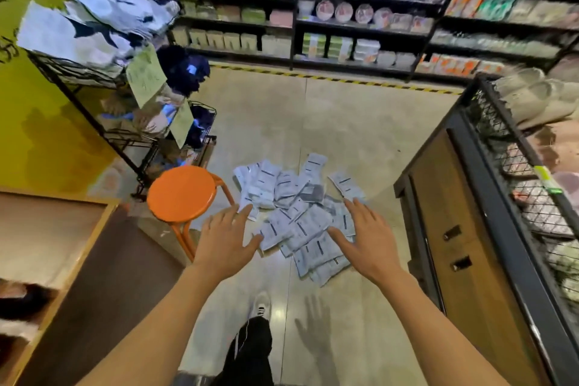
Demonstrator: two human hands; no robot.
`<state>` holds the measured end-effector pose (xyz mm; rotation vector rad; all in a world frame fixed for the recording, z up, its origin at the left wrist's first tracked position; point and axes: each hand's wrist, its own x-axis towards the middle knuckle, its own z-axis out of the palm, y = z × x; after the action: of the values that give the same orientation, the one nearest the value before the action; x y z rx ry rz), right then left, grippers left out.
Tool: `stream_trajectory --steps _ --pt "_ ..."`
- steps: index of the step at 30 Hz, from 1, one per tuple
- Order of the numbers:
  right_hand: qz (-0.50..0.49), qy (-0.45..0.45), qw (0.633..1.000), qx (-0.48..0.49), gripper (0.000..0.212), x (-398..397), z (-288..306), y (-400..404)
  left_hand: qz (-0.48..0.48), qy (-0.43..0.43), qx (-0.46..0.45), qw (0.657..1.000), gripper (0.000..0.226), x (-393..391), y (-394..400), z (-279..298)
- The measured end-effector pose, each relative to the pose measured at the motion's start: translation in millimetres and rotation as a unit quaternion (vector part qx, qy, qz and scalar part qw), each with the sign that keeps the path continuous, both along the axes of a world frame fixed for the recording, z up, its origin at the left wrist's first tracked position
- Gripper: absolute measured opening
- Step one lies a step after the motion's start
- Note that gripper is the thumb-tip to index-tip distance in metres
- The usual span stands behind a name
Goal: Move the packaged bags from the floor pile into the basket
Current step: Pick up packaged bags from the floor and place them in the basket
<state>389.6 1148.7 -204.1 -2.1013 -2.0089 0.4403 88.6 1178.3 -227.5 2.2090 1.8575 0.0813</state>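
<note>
A pile of white packaged bags lies spread on the shop floor in front of me. My left hand hovers over the pile's left edge, fingers spread, holding nothing. My right hand hovers over the pile's right side, also spread and empty. A black wire basket rack at the upper left holds several similar white bags heaped on its top tier.
An orange stool stands just left of the pile. A dark wooden cabinet with a mesh bin flanks the right. A wooden counter is at the lower left. Stocked shelves line the back. My foot is below the pile.
</note>
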Motion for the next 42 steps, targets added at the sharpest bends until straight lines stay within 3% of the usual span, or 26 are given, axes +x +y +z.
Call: stream_trajectory --steps 7,13,18,23,31,36,39,42 --pt "0.008 -0.034 0.998 -0.047 0.085 -8 -37 176 -0.021 -0.021 -0.022 0.999 0.091 -1 186 -45" --pt "0.009 -0.023 0.995 -0.097 0.098 5 -108 262 -0.028 -0.001 -0.052 0.998 0.088 4 269 -107" --pt "0.021 0.0 0.992 -0.123 0.092 19 -236 308 -0.015 -0.023 -0.083 0.996 0.086 28 318 -233" --pt "0.052 -0.018 0.99 -0.13 0.094 41 -405 351 -0.038 -0.03 -0.105 0.993 0.091 66 351 -403" --pt "0.139 -0.058 0.979 -0.141 0.092 38 -652 394 -0.06 -0.021 -0.105 0.992 0.084 51 383 -645" --pt "0.188 -0.087 0.969 -0.132 0.097 45 -737 413 -0.054 -0.036 -0.123 0.99 0.085 39 406 -718" --pt "0.202 -0.091 0.967 -0.127 0.091 47 -755 421 -0.029 -0.108 -0.139 0.984 0.077 41 410 -742" --pt "0.213 -0.095 0.965 -0.119 0.094 47 -759 428 0.001 -0.177 -0.213 0.961 0.078 47 409 -760"
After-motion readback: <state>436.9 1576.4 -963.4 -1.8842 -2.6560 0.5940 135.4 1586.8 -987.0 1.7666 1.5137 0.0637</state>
